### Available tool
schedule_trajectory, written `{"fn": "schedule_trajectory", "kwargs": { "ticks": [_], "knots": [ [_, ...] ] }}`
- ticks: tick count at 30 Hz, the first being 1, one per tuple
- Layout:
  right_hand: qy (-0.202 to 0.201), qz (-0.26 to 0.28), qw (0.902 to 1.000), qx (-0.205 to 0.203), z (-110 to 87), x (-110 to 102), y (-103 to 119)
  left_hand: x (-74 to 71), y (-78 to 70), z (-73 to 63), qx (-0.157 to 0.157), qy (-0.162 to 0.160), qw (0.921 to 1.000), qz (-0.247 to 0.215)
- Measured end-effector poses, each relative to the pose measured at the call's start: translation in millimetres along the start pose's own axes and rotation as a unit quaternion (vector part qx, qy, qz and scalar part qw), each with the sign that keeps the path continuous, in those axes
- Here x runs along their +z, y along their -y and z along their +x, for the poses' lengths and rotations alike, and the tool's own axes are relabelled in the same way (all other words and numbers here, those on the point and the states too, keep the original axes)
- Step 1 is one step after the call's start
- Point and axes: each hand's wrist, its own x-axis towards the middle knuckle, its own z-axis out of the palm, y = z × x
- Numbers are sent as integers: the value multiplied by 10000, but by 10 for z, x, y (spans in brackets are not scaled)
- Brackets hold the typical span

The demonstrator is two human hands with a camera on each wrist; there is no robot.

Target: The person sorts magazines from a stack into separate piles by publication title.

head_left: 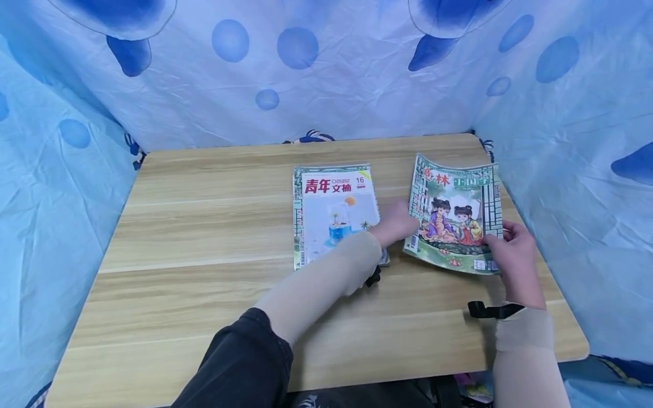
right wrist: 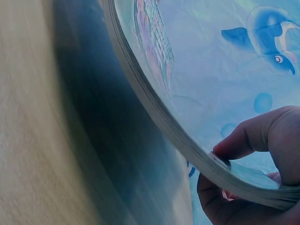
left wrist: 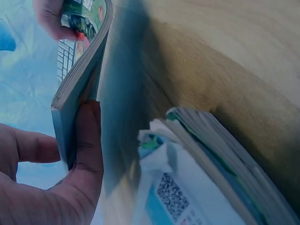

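Observation:
A green-bordered magazine [head_left: 451,187] with two cartoon children on its cover is held above the right part of the table, its pages bowed. My left hand [head_left: 395,222] pinches its left edge between thumb and fingers, as the left wrist view shows of the spine [left wrist: 70,103]. The right hand [head_left: 515,255] grips the lower right edge, thumb on the cover and fingers beneath. Left of it lies a stack of magazines [head_left: 326,195], a white-covered one with red lettering on top. My left forearm hides the stack's lower part.
The wooden table [head_left: 194,238] stands inside blue curtains [head_left: 204,96] patterned with dolphins and bubbles. Curtain walls rise close at the back and both sides. A black strap [head_left: 492,310] sits at the right wrist.

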Motion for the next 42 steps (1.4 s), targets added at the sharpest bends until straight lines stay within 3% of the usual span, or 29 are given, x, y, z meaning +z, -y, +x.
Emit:
{"fn": "schedule_trajectory", "kwargs": {
  "ticks": [11,19,27,34,42],
  "knots": [
    [257,-660,9974,-103,129,-7,-78,68,30,107,-397,270,9961,739],
    [307,-882,9956,-59,126,3,-77,100,36,138,-261,260,9890,1435],
    [430,-1287,9907,-36,106,21,-113,109,52,133,-163,405,9834,1760],
    [540,-1537,9866,-59,87,9,-148,139,84,132,503,303,9570,2840],
    [658,-1613,9847,67,93,-5,-170,142,78,113,626,376,9493,3057]
  ]
}}
